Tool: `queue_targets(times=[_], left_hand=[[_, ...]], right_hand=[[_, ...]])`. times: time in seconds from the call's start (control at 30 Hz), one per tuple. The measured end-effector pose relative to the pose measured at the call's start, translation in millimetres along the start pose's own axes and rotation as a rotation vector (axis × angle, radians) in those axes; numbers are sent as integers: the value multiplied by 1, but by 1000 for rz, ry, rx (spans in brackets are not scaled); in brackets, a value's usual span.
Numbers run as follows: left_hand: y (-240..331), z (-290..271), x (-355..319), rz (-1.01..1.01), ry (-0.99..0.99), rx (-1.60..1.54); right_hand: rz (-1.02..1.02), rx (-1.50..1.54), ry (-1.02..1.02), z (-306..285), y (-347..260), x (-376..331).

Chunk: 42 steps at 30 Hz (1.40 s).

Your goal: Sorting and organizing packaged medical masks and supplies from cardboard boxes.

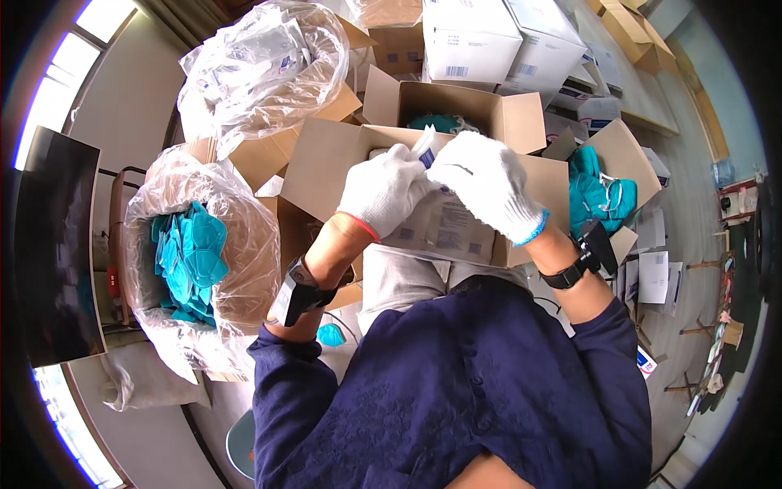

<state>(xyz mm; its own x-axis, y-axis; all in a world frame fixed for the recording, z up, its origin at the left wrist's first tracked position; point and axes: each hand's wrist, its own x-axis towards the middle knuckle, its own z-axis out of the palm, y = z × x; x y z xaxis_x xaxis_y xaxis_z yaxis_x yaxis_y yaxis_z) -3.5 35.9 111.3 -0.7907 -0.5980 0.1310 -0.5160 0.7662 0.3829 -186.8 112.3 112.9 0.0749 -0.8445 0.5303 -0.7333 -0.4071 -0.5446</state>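
Observation:
Both my hands wear white knit gloves and meet over an open cardboard box (326, 159) at my lap. My left hand (384, 191) is closed, its fingertips pinching a small pale plastic packet (425, 147) with a blue print. Close against it, my right hand (482, 183) is also closed, its fingers pressed together at the packet's other side. The fingers hide the packet's lower part. Below them, flat printed plastic packets (456, 226) lie in rows inside the box.
On the left, a plastic-lined box holds teal face masks (191, 257). Behind it stands a bag of clear packets (269, 61). Another open box (444, 98) is beyond my hands, with teal masks (601, 191) at the right. White cartons (468, 41) are stacked at the back.

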Motion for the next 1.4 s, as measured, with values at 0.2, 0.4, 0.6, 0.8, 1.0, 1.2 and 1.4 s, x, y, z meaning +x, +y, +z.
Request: queue_targets(times=[0.2, 0.4, 0.6, 0.8, 1.0, 1.2, 1.4], left_hand=[[-4, 15, 4, 28, 145, 120], [19, 14, -1, 375, 498, 171], [42, -35, -35, 384, 523, 133], [28, -41, -29, 293, 493, 187], [15, -16, -7, 373, 273, 217], [22, 3, 2, 413, 266, 151], [18, 6, 2, 329, 242, 157]], right_hand=[[122, 30, 127, 27, 8, 23], [-90, -587, 25, 38, 58, 39], [176, -202, 233, 12, 71, 18], [485, 62, -317, -21, 58, 2], [195, -108, 20, -33, 20, -12], [254, 239, 64, -24, 16, -12], [292, 143, 220, -10, 14, -19]])
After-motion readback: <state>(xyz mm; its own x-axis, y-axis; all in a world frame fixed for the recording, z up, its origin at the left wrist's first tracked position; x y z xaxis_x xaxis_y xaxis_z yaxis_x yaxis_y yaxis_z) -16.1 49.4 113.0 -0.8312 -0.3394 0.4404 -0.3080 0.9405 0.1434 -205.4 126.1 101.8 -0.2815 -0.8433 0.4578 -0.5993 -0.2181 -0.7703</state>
